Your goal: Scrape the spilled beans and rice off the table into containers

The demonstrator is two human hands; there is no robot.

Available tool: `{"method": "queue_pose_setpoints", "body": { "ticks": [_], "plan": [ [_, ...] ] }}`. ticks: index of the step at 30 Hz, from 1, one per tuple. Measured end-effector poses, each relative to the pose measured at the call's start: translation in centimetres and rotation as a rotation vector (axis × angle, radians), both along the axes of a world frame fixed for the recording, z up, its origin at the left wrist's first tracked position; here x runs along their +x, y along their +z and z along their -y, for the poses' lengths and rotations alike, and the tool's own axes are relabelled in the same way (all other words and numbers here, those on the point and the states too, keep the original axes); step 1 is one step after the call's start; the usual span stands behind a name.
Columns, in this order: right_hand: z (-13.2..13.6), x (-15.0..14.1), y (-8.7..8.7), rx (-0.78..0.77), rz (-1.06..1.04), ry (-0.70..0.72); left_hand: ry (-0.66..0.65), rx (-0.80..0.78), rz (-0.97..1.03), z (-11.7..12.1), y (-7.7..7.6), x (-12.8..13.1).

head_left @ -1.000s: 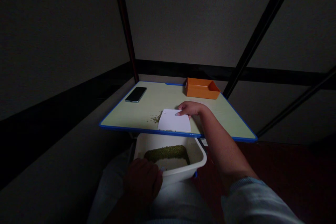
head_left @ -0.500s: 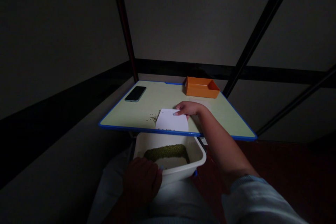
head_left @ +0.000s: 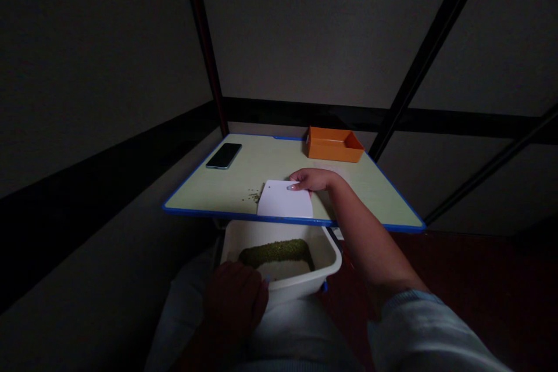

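My right hand (head_left: pixel 313 179) grips the upper right corner of a white flat scraper (head_left: pixel 283 200), thumb on top. The scraper lies at the near edge of the table (head_left: pixel 370 203), its curved lower side by the blue rim. Small green beans or grains (head_left: pixel 253 195) are scattered just left of it. Below the table edge a white plastic tub (head_left: pixel 328 256) sits by my lap, with a heap of green grains (head_left: pixel 276 251) inside. My left hand (head_left: pixel 238 296) is closed over the tub's near left rim; its fingertips are partly hidden in shadow.
A dark-screened phone (head_left: pixel 224 156) lies at the table's far left. An orange open box (head_left: pixel 335 145) stands at the back right. Panel walls (head_left: pixel 300 40) rise behind and to the left. The reddish floor (head_left: pixel 471 285) shows at the right.
The few grains along the scraper's lower edge no longer show on the table. Both hands stay in nearly the same place, with a very slight shift of the whole view.
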State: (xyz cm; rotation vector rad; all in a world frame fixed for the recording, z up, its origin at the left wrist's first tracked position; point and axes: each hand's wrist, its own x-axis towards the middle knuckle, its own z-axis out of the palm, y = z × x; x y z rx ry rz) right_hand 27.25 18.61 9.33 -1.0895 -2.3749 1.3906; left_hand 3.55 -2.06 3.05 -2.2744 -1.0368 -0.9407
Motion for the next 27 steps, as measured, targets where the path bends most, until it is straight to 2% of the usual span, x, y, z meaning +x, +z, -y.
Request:
{"method": "queue_pose_setpoints", "body": {
  "ticks": [5,8,10,13,15,17,22,27],
  "plan": [
    [0.1,0.0,0.2,0.002,0.016,0.032,-0.003,0.015,0.01,0.0,0.0,0.0],
    [0.0,0.0,0.2,0.064,-0.079,-0.009,-0.006,0.012,0.027,0.0,-0.2,-0.1],
    [-0.1,0.0,0.3,0.158,-0.185,-0.12,-0.012,0.008,0.045,0.0,-0.3,-0.1],
    [-0.3,0.1,0.3,0.26,-0.287,-0.383,-0.011,0.003,0.041,0.0,-0.4,-0.1],
    [-0.4,0.1,0.3,0.261,-0.281,-0.527,-0.003,0.004,0.034,0.0,-0.4,-0.1],
    [-0.5,0.1,0.2,0.239,-0.225,-0.592,0.0,0.01,0.038,0.0,-0.3,-0.1],
    [-0.7,-0.5,-0.4,0.246,-0.092,-0.558,0.013,0.034,0.05,0.0,-0.3,0.0],
    [-0.6,-1.3,-0.9,0.259,-0.124,-0.532,0.018,0.013,0.046,0.0,-0.7,-0.1]
  ]
}}
